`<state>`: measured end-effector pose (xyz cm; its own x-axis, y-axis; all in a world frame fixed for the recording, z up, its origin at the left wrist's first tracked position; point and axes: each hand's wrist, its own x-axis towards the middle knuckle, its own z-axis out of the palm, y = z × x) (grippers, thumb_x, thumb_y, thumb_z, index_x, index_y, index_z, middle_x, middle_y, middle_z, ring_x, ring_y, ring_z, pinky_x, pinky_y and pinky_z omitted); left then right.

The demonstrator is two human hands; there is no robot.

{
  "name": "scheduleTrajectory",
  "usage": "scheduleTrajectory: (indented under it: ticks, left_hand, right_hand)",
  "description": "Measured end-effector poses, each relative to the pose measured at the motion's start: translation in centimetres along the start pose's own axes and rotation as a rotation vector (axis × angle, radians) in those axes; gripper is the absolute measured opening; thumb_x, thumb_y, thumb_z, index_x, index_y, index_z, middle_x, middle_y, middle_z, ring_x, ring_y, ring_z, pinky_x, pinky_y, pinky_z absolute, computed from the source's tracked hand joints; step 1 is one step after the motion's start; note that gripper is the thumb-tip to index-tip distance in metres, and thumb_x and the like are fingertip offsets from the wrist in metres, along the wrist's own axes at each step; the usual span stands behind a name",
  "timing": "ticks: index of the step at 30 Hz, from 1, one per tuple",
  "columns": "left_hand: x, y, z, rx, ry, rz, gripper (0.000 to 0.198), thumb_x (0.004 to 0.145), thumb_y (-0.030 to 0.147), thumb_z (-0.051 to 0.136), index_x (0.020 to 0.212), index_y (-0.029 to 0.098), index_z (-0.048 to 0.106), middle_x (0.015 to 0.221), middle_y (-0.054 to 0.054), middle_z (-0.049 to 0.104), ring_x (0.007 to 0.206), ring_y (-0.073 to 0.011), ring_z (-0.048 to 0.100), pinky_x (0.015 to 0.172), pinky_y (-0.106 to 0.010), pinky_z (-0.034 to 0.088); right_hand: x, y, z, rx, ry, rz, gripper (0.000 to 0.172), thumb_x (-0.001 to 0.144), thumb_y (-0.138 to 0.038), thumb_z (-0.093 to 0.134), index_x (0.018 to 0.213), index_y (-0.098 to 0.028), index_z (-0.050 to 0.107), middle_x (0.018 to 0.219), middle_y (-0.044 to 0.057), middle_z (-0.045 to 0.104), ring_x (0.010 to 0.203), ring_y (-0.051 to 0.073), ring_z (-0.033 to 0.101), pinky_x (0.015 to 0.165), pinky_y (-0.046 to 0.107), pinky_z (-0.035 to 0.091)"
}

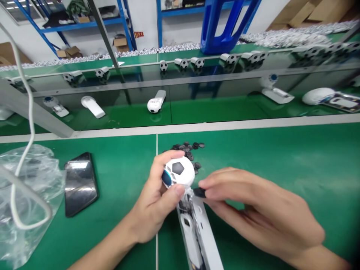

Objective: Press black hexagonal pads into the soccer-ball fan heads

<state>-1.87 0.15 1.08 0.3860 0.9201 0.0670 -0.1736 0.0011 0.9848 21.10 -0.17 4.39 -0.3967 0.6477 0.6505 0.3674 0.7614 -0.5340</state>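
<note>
My left hand (156, 204) is wrapped round a white ball-shaped head (180, 171) of a hand-held device, printed with a black pentagon and a blue ring on its side. The device's white handle (197, 232) runs toward me along the green table. My right hand (253, 210) pinches a small black pentagon piece (199, 192) between thumb and forefinger, right beside the ball head. A small heap of black pentagon pieces (188, 149) lies just beyond the ball.
A black phone (80, 183) lies left of my hands. A clear plastic bag (22, 198) and a white cable (25, 112) sit at the far left. Beyond a grey rail, a conveyor (197, 108) carries more white devices (156, 103). Blue shelving stands behind.
</note>
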Motion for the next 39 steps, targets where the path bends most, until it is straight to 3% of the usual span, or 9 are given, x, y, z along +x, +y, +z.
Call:
scheduleTrajectory:
  ticks: [5, 8, 17, 22, 25, 27, 30, 35, 39]
  left_hand:
    - [-0.3, -0.1, 0.0, 0.012, -0.053, 0.034, 0.045, 0.111, 0.042, 0.067, 0.152, 0.053, 0.054, 0.117, 0.002, 0.065, 0.078, -0.012, 0.056, 0.068, -0.023, 0.052]
    - [-0.1, -0.1, -0.1, 0.054, -0.066, 0.044, 0.048, 0.112, 0.04, 0.065, 0.155, 0.056, 0.049, 0.124, 0.002, 0.065, 0.082, -0.0123, 0.057, 0.074, -0.024, 0.054]
    - [-0.3, -0.1, -0.4, 0.206, -0.031, 0.085, 0.053, 0.113, 0.041, 0.062, 0.161, 0.054, 0.044, 0.131, -0.001, 0.065, 0.079, -0.0139, 0.06, 0.071, -0.029, 0.057]
    - [0.0, -0.1, -0.7, 0.262, -0.076, 0.087, 0.05, 0.114, 0.042, 0.059, 0.161, 0.048, 0.043, 0.128, -0.002, 0.066, 0.08, -0.0147, 0.061, 0.069, -0.028, 0.055]
    - [0.4, 0.2, -0.6, 0.268, -0.118, 0.06, 0.047, 0.113, 0.045, 0.059, 0.158, 0.044, 0.045, 0.143, -0.004, 0.061, 0.104, -0.0219, 0.067, 0.08, -0.031, 0.057]
    - [0.6, 0.5, -0.6, 0.287, -0.19, 0.041, 0.046, 0.113, 0.045, 0.059, 0.157, 0.04, 0.046, 0.155, -0.006, 0.055, 0.126, -0.028, 0.063, 0.095, -0.036, 0.057]
    - [0.7, 1.2, -0.5, 0.29, -0.285, -0.023, 0.044, 0.114, 0.044, 0.056, 0.156, 0.036, 0.046, 0.15, -0.006, 0.06, 0.13, -0.0285, 0.062, 0.107, -0.04, 0.053]
    - [0.6, 1.9, -0.4, 0.122, -0.306, -0.23, 0.049, 0.114, 0.055, 0.053, 0.158, 0.035, 0.044, 0.123, -0.005, 0.066, 0.093, -0.0201, 0.064, 0.08, -0.033, 0.055]
    - [0.2, 1.5, 0.1, 0.062, -0.295, -0.203, 0.055, 0.107, 0.047, 0.071, 0.155, 0.036, 0.045, 0.137, -0.008, 0.067, 0.114, -0.0266, 0.069, 0.094, -0.039, 0.059]
  right_hand:
    - [-0.2, -0.9, 2.3, 0.221, 0.165, 0.326, 0.015, 0.094, -0.011, 0.079, 0.094, -0.025, 0.073, 0.087, -0.002, 0.077, 0.08, 0.014, 0.075, 0.074, 0.026, 0.062]
    - [-0.4, -0.9, 3.1, 0.327, 0.166, 0.523, 0.01, 0.096, -0.022, 0.082, 0.088, -0.026, 0.076, 0.087, -0.002, 0.073, 0.08, 0.014, 0.069, 0.071, 0.026, 0.057]
    - [-0.6, -1.4, 4.8, 0.947, 0.192, 0.828, 0.024, 0.095, -0.04, 0.089, 0.088, -0.026, 0.071, 0.088, -0.003, 0.071, 0.078, 0.011, 0.066, 0.073, 0.02, 0.059]
    - [-1.1, -1.0, 4.7, 0.987, 0.174, 0.887, 0.028, 0.095, -0.04, 0.09, 0.103, -0.031, 0.065, 0.102, -0.003, 0.069, 0.087, 0.012, 0.068, 0.076, 0.022, 0.061]
    - [-0.8, 0.0, 3.4, 0.923, 0.017, 0.856, 0.069, 0.086, -0.031, 0.098, 0.141, -0.047, 0.059, 0.133, -0.003, 0.07, 0.114, 0.017, 0.072, 0.095, 0.029, 0.064]
    - [-0.3, 0.6, 2.6, 0.906, -0.134, 0.856, 0.086, 0.079, -0.026, 0.102, 0.151, -0.048, 0.059, 0.143, -0.002, 0.069, 0.123, 0.021, 0.073, 0.105, 0.034, 0.063]
    - [0.3, 1.0, 1.8, 0.88, -0.251, 0.93, 0.066, 0.078, -0.028, 0.102, 0.137, -0.035, 0.075, 0.132, 0.001, 0.077, 0.114, 0.023, 0.077, 0.101, 0.035, 0.064]
    - [0.6, 0.5, 1.7, 0.864, -0.261, 0.959, 0.06, 0.081, -0.032, 0.1, 0.137, -0.03, 0.077, 0.107, 0.0, 0.084, 0.1, 0.024, 0.081, 0.093, 0.036, 0.066]
    - [0.4, 0.2, 2.0, 0.717, -0.213, 0.812, 0.048, 0.092, -0.031, 0.091, 0.138, -0.035, 0.078, 0.122, -0.001, 0.083, 0.104, 0.022, 0.079, 0.093, 0.034, 0.064]
